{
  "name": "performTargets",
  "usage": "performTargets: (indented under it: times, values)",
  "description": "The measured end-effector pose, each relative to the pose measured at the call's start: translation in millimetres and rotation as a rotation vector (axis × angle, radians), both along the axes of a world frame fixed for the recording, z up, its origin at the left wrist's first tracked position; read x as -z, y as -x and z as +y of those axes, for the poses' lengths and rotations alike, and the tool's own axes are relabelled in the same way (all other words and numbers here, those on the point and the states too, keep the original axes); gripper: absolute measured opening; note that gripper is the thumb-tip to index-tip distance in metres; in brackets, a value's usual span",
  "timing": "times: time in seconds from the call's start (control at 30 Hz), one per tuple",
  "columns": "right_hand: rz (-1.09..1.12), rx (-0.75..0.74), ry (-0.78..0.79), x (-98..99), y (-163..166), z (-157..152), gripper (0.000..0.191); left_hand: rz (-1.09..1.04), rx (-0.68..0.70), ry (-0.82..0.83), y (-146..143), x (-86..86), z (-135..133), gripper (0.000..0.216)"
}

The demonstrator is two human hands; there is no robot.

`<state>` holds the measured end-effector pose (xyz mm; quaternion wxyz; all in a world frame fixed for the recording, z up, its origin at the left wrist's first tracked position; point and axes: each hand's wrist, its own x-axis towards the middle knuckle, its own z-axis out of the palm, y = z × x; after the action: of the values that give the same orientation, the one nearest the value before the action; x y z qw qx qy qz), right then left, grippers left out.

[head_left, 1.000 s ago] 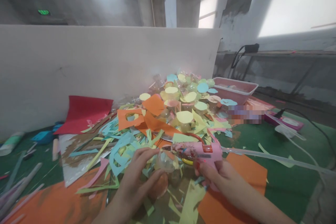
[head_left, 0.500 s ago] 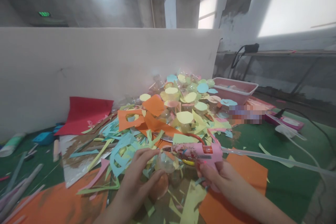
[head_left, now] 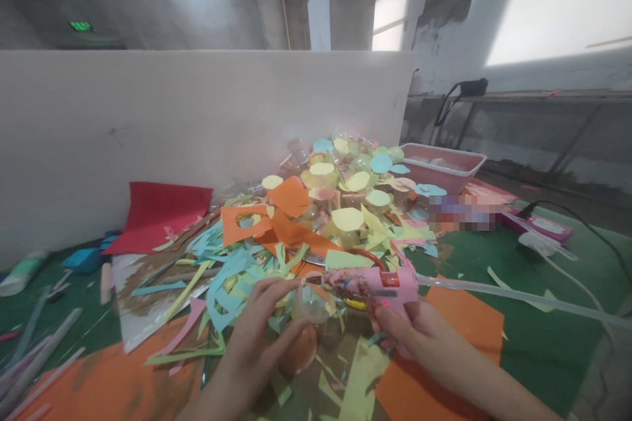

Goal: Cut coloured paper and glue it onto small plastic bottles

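Observation:
My right hand (head_left: pixel 402 329) is wrapped round the handle of a pink hot glue gun (head_left: pixel 402 283), and a long clear glue stick (head_left: pixel 494 296) runs out of its back. The gun's nozzle points left, at the upper rim of a clear plastic cup-like piece (head_left: pixel 312 306). My left hand (head_left: pixel 261 329) grips that piece between thumb and fingers. At its lower end shows an orange round part (head_left: pixel 301 350), partly behind my thumb. Whether nozzle and rim touch, I cannot tell.
Paper scraps (head_left: pixel 230 283) and orange sheets (head_left: pixel 439 368) surround my hands. Behind them rises a pile of similar clear pieces with paper discs (head_left: pixel 348 218). Scissors (head_left: pixel 311 258) lie among the scraps. A pink basin (head_left: pixel 439 171) stands back right; a white panel (head_left: pixel 197 118) closes the back.

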<state>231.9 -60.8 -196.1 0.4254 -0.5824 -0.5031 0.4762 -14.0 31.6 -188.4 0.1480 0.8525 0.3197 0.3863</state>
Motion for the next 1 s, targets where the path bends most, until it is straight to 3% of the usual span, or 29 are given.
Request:
performTargets:
  times: [0.17,0.43,1.0]
  values:
    - [-0.014,0.013,-0.005,0.5,-0.4,-1.0,0.042,-0.026,-0.02,0.035,-0.8,-1.0,0.4,0.031]
    - [0.161,0.019,0.007,-8.1,4.7,2.1,0.05,-0.058,-0.192,0.168,-3.5,-2.7,1.8,0.027]
    - [-0.02,-0.054,-0.021,-11.8,3.0,-1.5,0.054,-0.059,-0.147,0.115,-1.9,-1.0,2.3,0.028]
